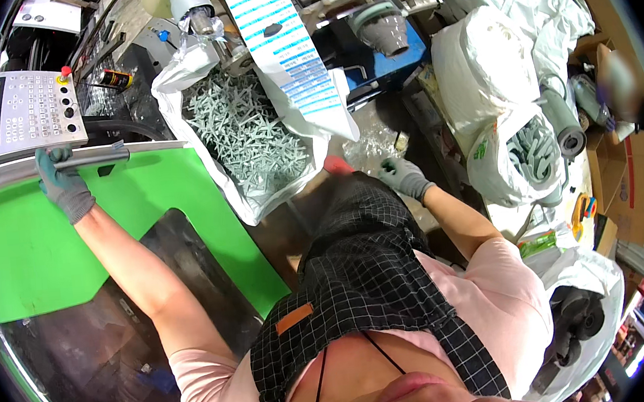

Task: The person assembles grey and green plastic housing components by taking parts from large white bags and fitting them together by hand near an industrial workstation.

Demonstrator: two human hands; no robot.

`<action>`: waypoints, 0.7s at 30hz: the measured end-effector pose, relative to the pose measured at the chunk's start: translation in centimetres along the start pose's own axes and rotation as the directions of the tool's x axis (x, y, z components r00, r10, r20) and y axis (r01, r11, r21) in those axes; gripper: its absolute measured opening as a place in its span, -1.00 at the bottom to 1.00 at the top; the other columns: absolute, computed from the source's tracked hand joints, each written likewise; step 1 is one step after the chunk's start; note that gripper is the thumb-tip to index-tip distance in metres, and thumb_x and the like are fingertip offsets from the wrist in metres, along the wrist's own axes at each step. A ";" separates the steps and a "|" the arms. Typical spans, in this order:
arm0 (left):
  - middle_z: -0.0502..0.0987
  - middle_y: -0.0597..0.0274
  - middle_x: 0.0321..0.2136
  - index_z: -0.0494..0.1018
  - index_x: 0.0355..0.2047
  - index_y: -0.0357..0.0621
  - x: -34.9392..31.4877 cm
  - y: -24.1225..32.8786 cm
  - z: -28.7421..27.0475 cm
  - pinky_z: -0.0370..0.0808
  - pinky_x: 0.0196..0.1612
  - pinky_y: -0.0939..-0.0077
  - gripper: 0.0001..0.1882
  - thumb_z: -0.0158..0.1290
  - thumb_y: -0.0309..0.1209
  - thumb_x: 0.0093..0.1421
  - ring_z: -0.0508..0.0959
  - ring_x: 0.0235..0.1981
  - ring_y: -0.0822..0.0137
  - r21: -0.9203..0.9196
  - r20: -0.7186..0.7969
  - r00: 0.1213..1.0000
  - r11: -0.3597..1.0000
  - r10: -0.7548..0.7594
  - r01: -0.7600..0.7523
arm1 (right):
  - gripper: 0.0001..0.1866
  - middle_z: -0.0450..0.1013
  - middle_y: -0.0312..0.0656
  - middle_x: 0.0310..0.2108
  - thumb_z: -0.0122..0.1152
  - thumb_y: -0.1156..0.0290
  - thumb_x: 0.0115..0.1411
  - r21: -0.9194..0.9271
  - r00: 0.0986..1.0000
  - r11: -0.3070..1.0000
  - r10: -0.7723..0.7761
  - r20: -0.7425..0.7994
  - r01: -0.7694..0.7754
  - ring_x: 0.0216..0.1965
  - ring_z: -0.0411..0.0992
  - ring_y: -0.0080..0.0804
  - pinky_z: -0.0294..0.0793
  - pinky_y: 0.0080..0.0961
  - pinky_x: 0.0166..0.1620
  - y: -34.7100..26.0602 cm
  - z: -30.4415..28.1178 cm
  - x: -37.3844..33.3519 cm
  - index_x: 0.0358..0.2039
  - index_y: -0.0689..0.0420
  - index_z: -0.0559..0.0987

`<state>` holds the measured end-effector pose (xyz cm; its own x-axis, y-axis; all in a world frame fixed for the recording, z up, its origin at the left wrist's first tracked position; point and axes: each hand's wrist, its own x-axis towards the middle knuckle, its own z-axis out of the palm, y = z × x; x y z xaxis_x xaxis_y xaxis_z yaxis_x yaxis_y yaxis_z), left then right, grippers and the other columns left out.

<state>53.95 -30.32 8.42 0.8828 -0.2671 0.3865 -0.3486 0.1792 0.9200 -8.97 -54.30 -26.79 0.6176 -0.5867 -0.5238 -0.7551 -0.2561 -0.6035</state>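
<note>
My left hand (62,184), in a grey knit glove with green-coated fingers, is closed around a grey metal rail (100,157) along the top of a green machine door (152,189). Just beyond it is a control panel (34,111) with a screen, keys and a red knob. My right hand (404,176), gloved alike, hangs low beside my checked apron (365,251). Its fingers are curled, and whatever they may hold is hidden. Crumpled clear plastic (371,147) lies close by it. Between my hands stands a white sack (250,211) full of small grey plastic parts (243,127).
A long strip of blue-and-white labels (277,40) lies over the sack. At the right are a large white sack (486,64), a bag of grey curved pieces (532,152), a grey cylinder (560,123), orange-handled scissors (583,212) and cardboard boxes (623,190). A window (190,266) is set in the door.
</note>
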 end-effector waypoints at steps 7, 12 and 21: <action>0.43 0.28 -0.46 0.42 -0.24 -0.20 -10.9 5.7 2.5 0.48 -0.06 0.17 -0.81 -0.09 -0.34 0.39 0.42 -0.40 0.34 0.104 -0.075 0.993 0.991 0.089 -0.081 | -0.54 0.54 -0.01 -0.24 0.18 -0.05 0.16 0.023 0.845 0.899 -0.420 0.331 0.437 -0.19 0.52 0.00 0.48 -0.16 -0.09 -15.0 -1.6 1.6 -0.19 0.11 0.58; 0.36 0.26 -0.47 0.44 -0.18 -0.24 -19.2 8.9 -0.5 0.44 -0.19 0.36 -0.76 -0.04 -0.30 0.37 0.35 -0.43 0.38 -0.134 0.189 0.982 0.991 0.010 0.015 | -0.54 0.54 -0.03 -0.24 0.16 -0.07 0.17 0.040 0.661 0.812 -0.502 0.557 0.583 -0.19 0.52 0.00 0.49 -0.17 -0.09 -20.0 3.6 5.7 -0.17 0.07 0.58; 0.30 0.47 -0.80 0.44 -0.49 -0.04 -35.3 17.0 -2.0 0.33 -0.61 0.52 -0.62 0.13 -0.03 0.25 0.36 -0.76 0.43 -0.119 0.080 0.990 0.988 0.112 -0.102 | -0.35 0.50 0.15 -0.08 0.13 -0.11 0.20 0.175 0.249 0.585 -0.570 0.783 0.792 -0.04 0.49 0.04 0.45 -0.18 0.08 -33.6 8.2 4.0 0.07 0.21 0.50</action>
<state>17.53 -15.94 10.25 0.8100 -0.3203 0.4913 -0.3969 0.3175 0.8612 20.71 -41.75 -13.54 0.7564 0.6016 -0.2566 0.0860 -0.4804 -0.8728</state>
